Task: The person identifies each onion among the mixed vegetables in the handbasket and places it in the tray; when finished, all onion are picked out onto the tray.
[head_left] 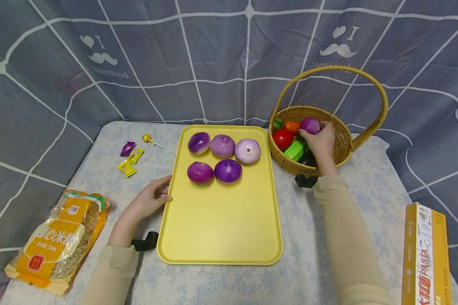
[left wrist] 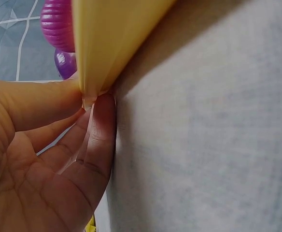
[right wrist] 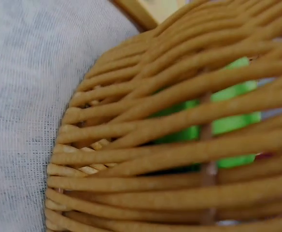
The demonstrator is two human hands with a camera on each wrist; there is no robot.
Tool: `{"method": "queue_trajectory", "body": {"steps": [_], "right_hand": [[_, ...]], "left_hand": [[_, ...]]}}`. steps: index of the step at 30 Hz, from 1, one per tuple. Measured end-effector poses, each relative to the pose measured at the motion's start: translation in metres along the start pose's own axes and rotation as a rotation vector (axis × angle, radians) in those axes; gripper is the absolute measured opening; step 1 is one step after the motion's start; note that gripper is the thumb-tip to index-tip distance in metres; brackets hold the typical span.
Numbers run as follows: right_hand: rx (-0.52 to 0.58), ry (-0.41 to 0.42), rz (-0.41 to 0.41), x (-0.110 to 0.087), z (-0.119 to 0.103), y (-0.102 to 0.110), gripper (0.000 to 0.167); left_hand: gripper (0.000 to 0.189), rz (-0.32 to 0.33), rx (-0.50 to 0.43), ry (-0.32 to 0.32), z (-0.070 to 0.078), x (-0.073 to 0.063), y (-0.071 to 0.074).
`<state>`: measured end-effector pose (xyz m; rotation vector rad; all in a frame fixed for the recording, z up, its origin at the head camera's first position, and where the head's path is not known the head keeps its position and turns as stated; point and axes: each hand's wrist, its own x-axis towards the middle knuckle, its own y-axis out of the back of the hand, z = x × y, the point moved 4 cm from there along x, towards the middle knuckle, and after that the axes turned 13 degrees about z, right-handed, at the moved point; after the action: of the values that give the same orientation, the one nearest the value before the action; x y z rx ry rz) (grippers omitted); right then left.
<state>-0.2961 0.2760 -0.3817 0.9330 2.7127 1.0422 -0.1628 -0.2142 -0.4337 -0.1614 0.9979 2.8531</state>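
My right hand (head_left: 324, 142) reaches into a wicker basket (head_left: 330, 116) and grips a purple onion (head_left: 310, 126) between thumb and fingers. Around it in the basket lie a red tomato (head_left: 283, 139), an orange carrot (head_left: 292, 127), a green vegetable (head_left: 296, 149) and something dark, partly under the hand. On a yellow tray (head_left: 217, 224), several purple onions (head_left: 228, 171) sit in two rows at the far end. With the thumb at the rim and fingers beneath, my left hand (head_left: 151, 198) pinches the tray's left edge. Basket weave fills the right wrist view, hiding the right hand there.
Candies (head_left: 127, 168) and a lollipop (head_left: 147, 138) lie left of the tray. A bag of noodles (head_left: 55, 241) is at the near left, a pasta box (head_left: 425, 258) at the near right. The basket's tall handle (head_left: 381, 99) arches above it; a grey curtain (head_left: 221, 55) hangs behind.
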Motion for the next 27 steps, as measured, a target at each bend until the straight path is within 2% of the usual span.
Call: {"method": "queue_trajectory", "body": {"steps": [6,11,16,19,23,27], "right_hand": [[0.064,-0.013,-0.004,-0.012,-0.006,0.010,0.082],[0.115,0.010,-0.058,-0.033,-0.022,0.023,0.083],[0.150,0.063,-0.197,-0.067,-0.040,0.030,0.084],[0.178,0.110,-0.286,-0.089,-0.048,0.027,0.079],[0.202,0.151,-0.430,-0.117,-0.050,0.014,0.074],[0.178,0.144,-0.555,-0.137,-0.042,-0.003,0.072]], "left_hand": [[0.064,-0.011,-0.012,-0.001,0.001,-0.001,-0.001],[0.064,-0.015,-0.011,-0.007,0.002,-0.001,0.001],[0.064,-0.015,-0.006,-0.022,0.005,-0.002,0.002],[0.064,-0.012,-0.001,-0.024,0.006,-0.002,0.003],[0.064,-0.013,0.002,-0.017,0.005,-0.001,0.003],[0.064,-0.022,0.003,-0.005,0.003,0.000,0.001]]}}
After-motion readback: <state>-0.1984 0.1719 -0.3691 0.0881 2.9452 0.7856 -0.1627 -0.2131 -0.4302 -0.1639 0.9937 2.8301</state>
